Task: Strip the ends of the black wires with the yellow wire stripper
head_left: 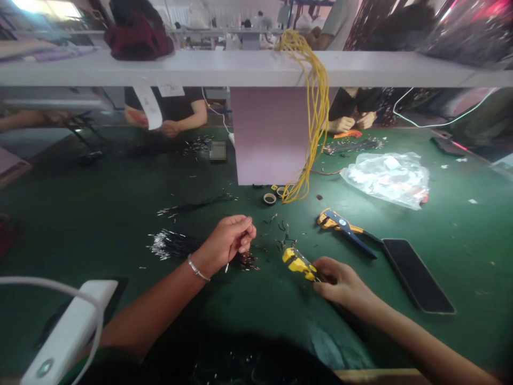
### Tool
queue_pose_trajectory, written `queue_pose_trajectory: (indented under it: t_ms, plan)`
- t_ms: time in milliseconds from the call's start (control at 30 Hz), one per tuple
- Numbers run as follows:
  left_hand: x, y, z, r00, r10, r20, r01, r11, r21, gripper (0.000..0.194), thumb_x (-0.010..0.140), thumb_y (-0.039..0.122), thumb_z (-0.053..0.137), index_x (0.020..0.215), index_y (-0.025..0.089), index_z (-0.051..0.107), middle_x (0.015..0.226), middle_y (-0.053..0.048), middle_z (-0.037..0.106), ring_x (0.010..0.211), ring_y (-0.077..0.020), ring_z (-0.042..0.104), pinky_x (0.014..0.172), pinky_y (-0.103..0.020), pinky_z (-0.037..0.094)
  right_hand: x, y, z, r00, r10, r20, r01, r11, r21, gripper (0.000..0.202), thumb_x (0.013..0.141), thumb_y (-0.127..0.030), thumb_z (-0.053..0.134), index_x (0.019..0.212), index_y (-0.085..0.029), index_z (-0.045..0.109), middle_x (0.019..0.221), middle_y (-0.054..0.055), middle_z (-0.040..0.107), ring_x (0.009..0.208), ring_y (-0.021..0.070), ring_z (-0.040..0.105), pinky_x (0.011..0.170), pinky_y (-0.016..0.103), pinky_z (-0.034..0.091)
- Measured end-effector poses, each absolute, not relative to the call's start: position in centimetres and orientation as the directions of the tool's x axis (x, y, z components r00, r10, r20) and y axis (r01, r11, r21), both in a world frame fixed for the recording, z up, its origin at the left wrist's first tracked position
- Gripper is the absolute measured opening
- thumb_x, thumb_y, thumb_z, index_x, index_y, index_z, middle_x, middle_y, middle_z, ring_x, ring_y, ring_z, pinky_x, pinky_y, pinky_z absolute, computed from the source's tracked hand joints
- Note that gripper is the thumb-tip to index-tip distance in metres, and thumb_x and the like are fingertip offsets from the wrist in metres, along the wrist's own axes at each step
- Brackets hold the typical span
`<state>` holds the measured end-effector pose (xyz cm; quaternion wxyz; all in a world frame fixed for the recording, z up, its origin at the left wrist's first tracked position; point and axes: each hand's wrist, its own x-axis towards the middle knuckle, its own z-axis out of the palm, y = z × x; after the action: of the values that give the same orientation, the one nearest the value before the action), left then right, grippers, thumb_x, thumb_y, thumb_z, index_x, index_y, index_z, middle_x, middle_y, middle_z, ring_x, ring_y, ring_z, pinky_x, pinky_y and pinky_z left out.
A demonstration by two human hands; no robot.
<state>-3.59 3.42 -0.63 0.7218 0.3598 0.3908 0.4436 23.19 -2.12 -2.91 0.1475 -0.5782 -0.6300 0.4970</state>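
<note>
My left hand (234,238), with a bangle at the wrist, is closed in a pinch over the green table. A thin dark wire (227,263) with a pale tip hangs below its fingers; the rest is hidden in the hand. Under and beside that hand lies a bundle of black wires (180,245) with silvery ends at the left and coppery ends at the right. My right hand (340,280) is wrapped around the handles of a yellow-headed wire stripper (298,263), its jaws towards the left. Small black wire scraps (284,230) lie just beyond the jaws.
A second wire stripper (347,231) and a phone (417,275) lie at the right. Behind them is a clear plastic bag (388,179). Yellow wires (318,107) hang from the shelf (224,67). A white power strip (76,326) sits front left. Other people's hands are across the table.
</note>
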Motion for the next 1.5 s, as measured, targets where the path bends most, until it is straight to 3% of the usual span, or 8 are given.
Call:
queue_pose_trajectory:
  t_ms: [133, 300, 600, 800, 967, 1133, 1267, 1500]
  plan:
    - [-3.6, 3.3, -0.9, 0.302, 0.928, -0.216, -0.384, 0.326, 0.864, 0.024, 0.080, 0.028, 0.066, 0.066, 0.012, 0.055, 0.064, 0.000, 0.052, 0.046, -0.0047, 0.038, 0.040, -0.018, 0.032, 22.2, -1.8, -2.5, -0.455, 0.739, -0.496, 0.061, -0.530, -0.846, 0.032, 0.066, -0.045, 0.056, 0.082, -0.018, 0.055, 0.061, -0.001, 0.055, 0.043, 0.0117, 0.046, 0.039, 0.025, 0.039]
    - [-3.7, 3.4, -0.9, 0.295, 0.939, -0.179, -0.414, 0.294, 0.861, 0.021, 0.080, 0.026, 0.066, 0.067, 0.013, 0.057, 0.067, -0.001, 0.056, 0.049, -0.0065, 0.044, 0.044, -0.021, 0.038, 20.7, -1.7, -2.9, -0.532, 0.745, -0.401, -0.205, -0.574, -0.793, 0.033, 0.071, -0.044, 0.063, 0.087, -0.015, 0.059, 0.069, 0.003, 0.059, 0.048, 0.0117, 0.052, 0.042, 0.023, 0.044]
    - [-3.1, 2.8, -0.9, 0.346, 0.908, -0.236, -0.208, 0.319, 0.925, 0.018, 0.078, 0.027, 0.068, 0.074, 0.010, 0.066, 0.072, -0.005, 0.065, 0.052, -0.0101, 0.057, 0.054, -0.025, 0.046, 20.1, -1.0, -2.4, -0.303, 0.898, -0.318, -0.104, -0.363, -0.926, 0.047, 0.062, -0.035, 0.079, 0.100, -0.018, 0.059, 0.085, 0.003, 0.064, 0.071, 0.0161, 0.058, 0.063, 0.027, 0.047]
    - [-1.3, 0.8, -2.0, 0.481, 0.857, -0.185, -0.152, 0.289, 0.945, 0.014, 0.077, 0.023, 0.068, 0.070, 0.011, 0.071, 0.097, -0.012, 0.070, 0.093, -0.0185, 0.062, 0.083, -0.029, 0.045, 18.4, -0.8, -3.0, -0.142, 0.987, -0.070, 0.147, -0.049, -0.988, 0.051, 0.067, -0.032, 0.077, 0.110, -0.022, 0.052, 0.095, 0.006, 0.069, 0.087, 0.0241, 0.064, 0.078, 0.037, 0.050]
    - [-0.5, 0.1, -1.9, 0.322, 0.934, -0.158, -0.153, 0.216, 0.964, 0.019, 0.074, 0.024, 0.070, 0.059, 0.012, 0.068, 0.068, -0.003, 0.063, 0.070, -0.0130, 0.054, 0.071, -0.026, 0.041, 17.3, -1.5, -3.3, -0.170, 0.985, 0.019, 0.191, 0.052, -0.980, 0.056, 0.070, -0.025, 0.070, 0.122, -0.022, 0.049, 0.103, 0.006, 0.067, 0.093, 0.0234, 0.065, 0.082, 0.038, 0.052]
    - [-0.5, 0.0, -1.6, 0.185, 0.976, -0.117, -0.182, 0.151, 0.972, 0.018, 0.072, 0.022, 0.071, 0.057, 0.013, 0.067, 0.070, -0.003, 0.063, 0.073, -0.0138, 0.054, 0.071, -0.026, 0.040, 17.3, -1.5, -2.4, -0.235, 0.967, -0.101, 0.013, -0.100, -0.995, 0.059, 0.064, -0.026, 0.077, 0.118, -0.021, 0.054, 0.114, 0.009, 0.065, 0.110, 0.0270, 0.059, 0.098, 0.044, 0.044]
    - [-0.7, -0.2, -1.5, 0.234, 0.967, -0.100, -0.206, 0.150, 0.967, 0.017, 0.070, 0.022, 0.073, 0.056, 0.013, 0.068, 0.070, -0.003, 0.064, 0.068, -0.0128, 0.054, 0.067, -0.026, 0.042, 17.6, -1.1, -1.9, -0.533, 0.797, -0.283, -0.110, -0.398, -0.911, 0.052, 0.063, -0.024, 0.079, 0.111, -0.017, 0.060, 0.111, 0.011, 0.067, 0.105, 0.0291, 0.062, 0.098, 0.049, 0.043]
    - [-0.9, -0.4, -1.4, 0.293, 0.948, -0.124, -0.168, 0.179, 0.969, 0.014, 0.068, 0.021, 0.074, 0.059, 0.012, 0.069, 0.075, -0.006, 0.069, 0.066, -0.0123, 0.058, 0.064, -0.026, 0.046, 17.3, -1.8, -3.1, -0.790, 0.596, -0.143, -0.292, -0.571, -0.767, 0.054, 0.065, -0.023, 0.079, 0.116, -0.017, 0.062, 0.107, 0.013, 0.070, 0.098, 0.0282, 0.066, 0.095, 0.049, 0.045]
